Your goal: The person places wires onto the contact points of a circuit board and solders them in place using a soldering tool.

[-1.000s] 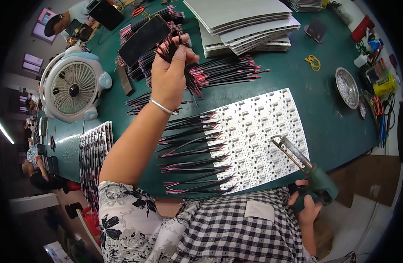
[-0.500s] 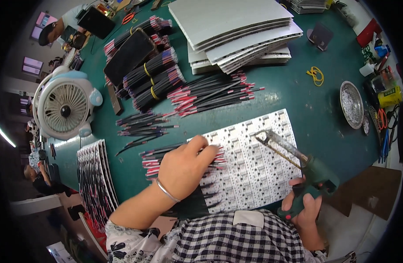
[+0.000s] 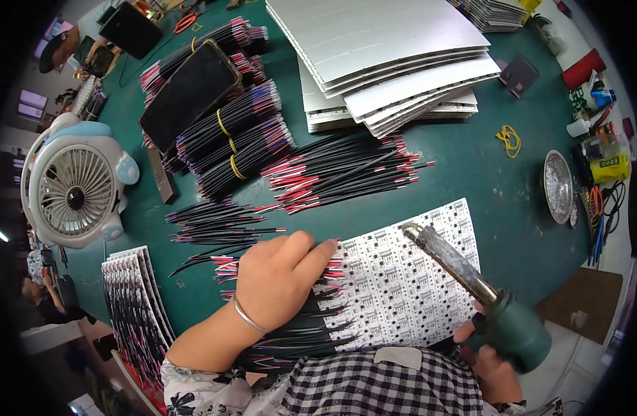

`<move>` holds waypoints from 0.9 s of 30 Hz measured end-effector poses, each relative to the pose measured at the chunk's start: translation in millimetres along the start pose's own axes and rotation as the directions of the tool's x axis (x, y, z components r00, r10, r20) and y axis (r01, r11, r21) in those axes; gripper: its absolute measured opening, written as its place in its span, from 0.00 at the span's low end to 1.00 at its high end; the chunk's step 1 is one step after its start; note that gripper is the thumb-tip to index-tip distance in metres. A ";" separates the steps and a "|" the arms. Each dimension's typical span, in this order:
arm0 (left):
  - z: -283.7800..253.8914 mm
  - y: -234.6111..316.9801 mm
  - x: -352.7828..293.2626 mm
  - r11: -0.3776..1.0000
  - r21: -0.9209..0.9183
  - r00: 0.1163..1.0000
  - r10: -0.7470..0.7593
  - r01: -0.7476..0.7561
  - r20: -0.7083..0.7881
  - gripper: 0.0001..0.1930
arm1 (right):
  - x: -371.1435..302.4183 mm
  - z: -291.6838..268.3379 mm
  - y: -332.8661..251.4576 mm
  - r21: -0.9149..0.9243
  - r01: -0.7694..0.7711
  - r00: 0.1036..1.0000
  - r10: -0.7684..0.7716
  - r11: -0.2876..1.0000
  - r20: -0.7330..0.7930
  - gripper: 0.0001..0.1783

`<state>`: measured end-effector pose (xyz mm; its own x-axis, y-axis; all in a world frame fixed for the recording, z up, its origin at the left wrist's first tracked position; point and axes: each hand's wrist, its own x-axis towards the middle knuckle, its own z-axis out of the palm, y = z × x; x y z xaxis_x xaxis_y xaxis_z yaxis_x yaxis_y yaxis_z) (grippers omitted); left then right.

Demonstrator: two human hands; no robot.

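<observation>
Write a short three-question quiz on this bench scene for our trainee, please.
1. Which hand holds the green soldering tool?
2. True or false: the fan stands to the right of the white circuit-board sheet.
3. What lies on the tied wire bundles: (a) silvery bowl, (b) dark phone-like slab, (c) orange-handled tool?

Key: 1. The right hand. 2. False; it stands to the left. 3. b.
</observation>
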<state>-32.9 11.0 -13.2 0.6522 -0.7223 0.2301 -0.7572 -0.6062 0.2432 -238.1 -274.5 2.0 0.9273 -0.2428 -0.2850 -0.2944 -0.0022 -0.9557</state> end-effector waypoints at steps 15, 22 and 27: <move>-30.0 27.4 23.4 0.976 0.054 0.971 0.205 -0.212 0.122 0.17 | 41.2 42.1 0.8 0.234 -0.023 1.000 0.022 0.972 0.005 0.33; 12.5 18.1 4.7 0.993 -0.087 0.988 0.087 -0.076 0.129 0.20 | 27.0 13.8 13.2 -0.407 0.152 0.982 -0.090 0.901 0.169 0.12; 12.9 15.6 5.0 0.991 -0.120 0.992 0.069 -0.056 0.109 0.20 | 15.9 20.6 16.0 -0.378 0.003 0.982 0.069 0.926 0.177 0.12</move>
<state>-41.9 -6.4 -20.4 0.5903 -0.7945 0.1428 -0.7829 -0.5204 0.3410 -223.3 -258.4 -19.3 0.9309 -0.0666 -0.3592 -0.3575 -0.3689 -0.8580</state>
